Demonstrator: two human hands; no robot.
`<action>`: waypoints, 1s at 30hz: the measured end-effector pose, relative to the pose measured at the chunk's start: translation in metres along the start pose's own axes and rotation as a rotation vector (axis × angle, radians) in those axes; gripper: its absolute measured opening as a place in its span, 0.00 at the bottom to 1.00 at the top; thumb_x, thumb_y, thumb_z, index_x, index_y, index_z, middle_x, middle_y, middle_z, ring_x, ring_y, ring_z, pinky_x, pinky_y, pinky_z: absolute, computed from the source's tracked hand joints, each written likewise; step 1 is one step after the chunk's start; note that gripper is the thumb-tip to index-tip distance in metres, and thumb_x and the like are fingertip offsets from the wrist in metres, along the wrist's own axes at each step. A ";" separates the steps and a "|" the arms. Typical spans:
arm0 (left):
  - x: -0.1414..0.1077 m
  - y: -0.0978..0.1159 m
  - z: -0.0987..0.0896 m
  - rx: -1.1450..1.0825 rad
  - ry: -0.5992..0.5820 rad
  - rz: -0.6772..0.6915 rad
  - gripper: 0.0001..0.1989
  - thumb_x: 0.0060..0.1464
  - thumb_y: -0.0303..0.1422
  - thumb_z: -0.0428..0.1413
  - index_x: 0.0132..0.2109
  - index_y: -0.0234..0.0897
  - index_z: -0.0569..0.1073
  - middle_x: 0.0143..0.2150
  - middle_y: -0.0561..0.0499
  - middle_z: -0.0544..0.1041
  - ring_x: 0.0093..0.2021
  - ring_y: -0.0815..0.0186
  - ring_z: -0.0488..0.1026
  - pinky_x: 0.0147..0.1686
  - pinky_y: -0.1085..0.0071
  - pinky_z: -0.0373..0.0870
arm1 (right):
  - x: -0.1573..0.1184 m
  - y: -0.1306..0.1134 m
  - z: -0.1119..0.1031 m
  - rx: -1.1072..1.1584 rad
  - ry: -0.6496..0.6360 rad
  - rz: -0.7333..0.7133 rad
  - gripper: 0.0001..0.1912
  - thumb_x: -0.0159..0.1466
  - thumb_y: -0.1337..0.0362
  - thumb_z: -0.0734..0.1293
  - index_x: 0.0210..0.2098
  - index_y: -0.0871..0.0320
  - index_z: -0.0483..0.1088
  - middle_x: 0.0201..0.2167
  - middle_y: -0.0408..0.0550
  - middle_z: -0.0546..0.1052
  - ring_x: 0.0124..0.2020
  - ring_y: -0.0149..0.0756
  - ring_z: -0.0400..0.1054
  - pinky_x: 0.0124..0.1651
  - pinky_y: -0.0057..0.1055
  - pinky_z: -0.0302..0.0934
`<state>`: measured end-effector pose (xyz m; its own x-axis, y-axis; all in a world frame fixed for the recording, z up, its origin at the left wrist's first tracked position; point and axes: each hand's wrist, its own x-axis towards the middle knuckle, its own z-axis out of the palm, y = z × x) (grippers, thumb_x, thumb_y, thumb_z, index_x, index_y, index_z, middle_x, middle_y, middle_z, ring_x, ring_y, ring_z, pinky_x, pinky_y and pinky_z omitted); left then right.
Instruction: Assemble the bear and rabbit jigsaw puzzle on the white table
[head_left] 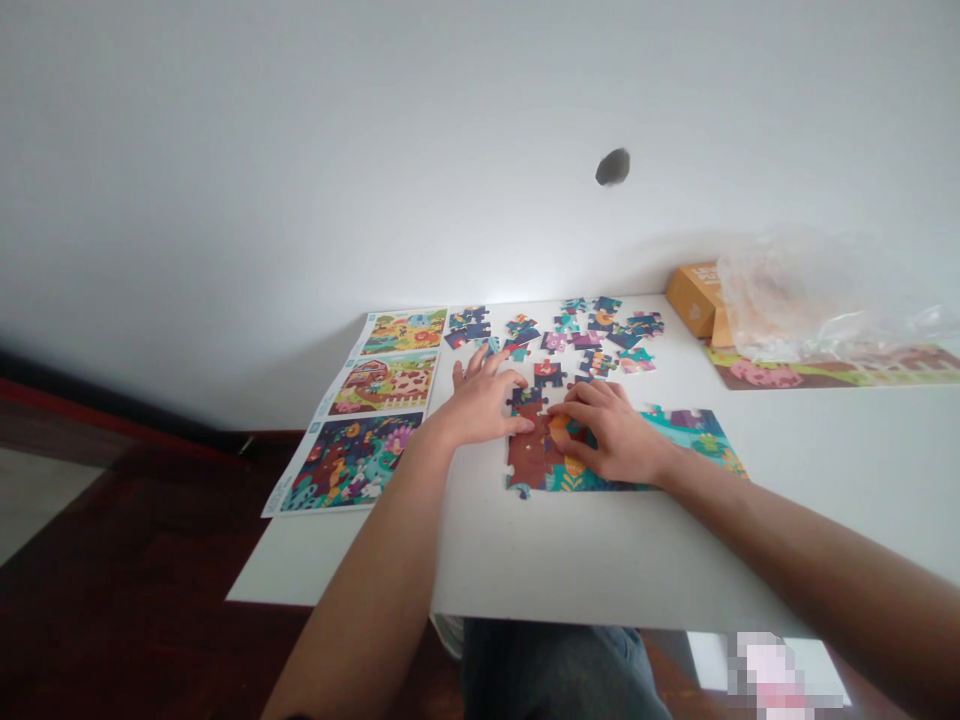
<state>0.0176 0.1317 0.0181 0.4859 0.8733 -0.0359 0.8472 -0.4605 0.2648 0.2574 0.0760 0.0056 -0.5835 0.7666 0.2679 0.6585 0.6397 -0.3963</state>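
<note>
A partly joined jigsaw puzzle (pixel 529 462) lies on the white table, with brown, orange and teal areas. My left hand (pixel 484 400) is at its upper left corner, fingers spread, the thumb resting on the brown section. My right hand (pixel 616 432) lies over the middle of the puzzle with bent fingers, thumb and forefinger apart on the orange part; the palm and wrist hide the pieces below. A dark puzzle piece with a red patch (pixel 548 374) sits just above the joined part, between my hands. Several loose pieces (pixel 589 340) are scattered behind.
A printed picture sheet (pixel 352 398) with three scenes lies at the left table edge. At the back right stand an orange box (pixel 694 298) and a crumpled clear plastic bag (pixel 810 300), beside a farm-scene strip (pixel 840 368). The wall (pixel 420 180) borders the table's far side.
</note>
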 end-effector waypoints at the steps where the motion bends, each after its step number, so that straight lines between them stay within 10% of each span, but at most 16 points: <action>1: 0.001 0.000 0.001 -0.009 0.001 0.002 0.27 0.46 0.48 0.65 0.52 0.46 0.72 0.72 0.44 0.52 0.73 0.39 0.36 0.64 0.31 0.39 | 0.000 0.000 0.000 -0.004 -0.001 0.003 0.19 0.65 0.57 0.65 0.54 0.54 0.71 0.44 0.53 0.72 0.47 0.46 0.63 0.53 0.45 0.54; 15: 0.003 0.003 0.001 -0.013 0.143 0.073 0.24 0.42 0.44 0.68 0.48 0.46 0.76 0.61 0.47 0.66 0.64 0.47 0.58 0.64 0.44 0.52 | 0.000 0.000 0.000 -0.030 -0.003 0.023 0.20 0.64 0.58 0.66 0.54 0.55 0.70 0.44 0.53 0.72 0.47 0.47 0.62 0.53 0.45 0.54; 21: -0.023 0.029 -0.003 -0.228 0.062 0.199 0.14 0.57 0.33 0.56 0.50 0.45 0.78 0.53 0.50 0.76 0.54 0.59 0.72 0.60 0.61 0.67 | 0.000 -0.001 -0.001 -0.002 -0.004 0.016 0.17 0.64 0.57 0.66 0.52 0.52 0.72 0.43 0.51 0.72 0.46 0.45 0.62 0.53 0.45 0.53; 30: -0.062 0.041 0.030 -0.032 0.013 0.081 0.25 0.68 0.34 0.39 0.70 0.46 0.56 0.72 0.49 0.56 0.72 0.63 0.50 0.69 0.52 0.48 | 0.000 -0.002 0.001 -0.024 0.008 0.013 0.17 0.64 0.58 0.65 0.51 0.54 0.72 0.43 0.52 0.71 0.47 0.45 0.62 0.55 0.46 0.53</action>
<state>0.0282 0.0536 0.0024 0.5493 0.8356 -0.0007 0.7981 -0.5244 0.2969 0.2555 0.0750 0.0051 -0.5710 0.7755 0.2694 0.6776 0.6304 -0.3788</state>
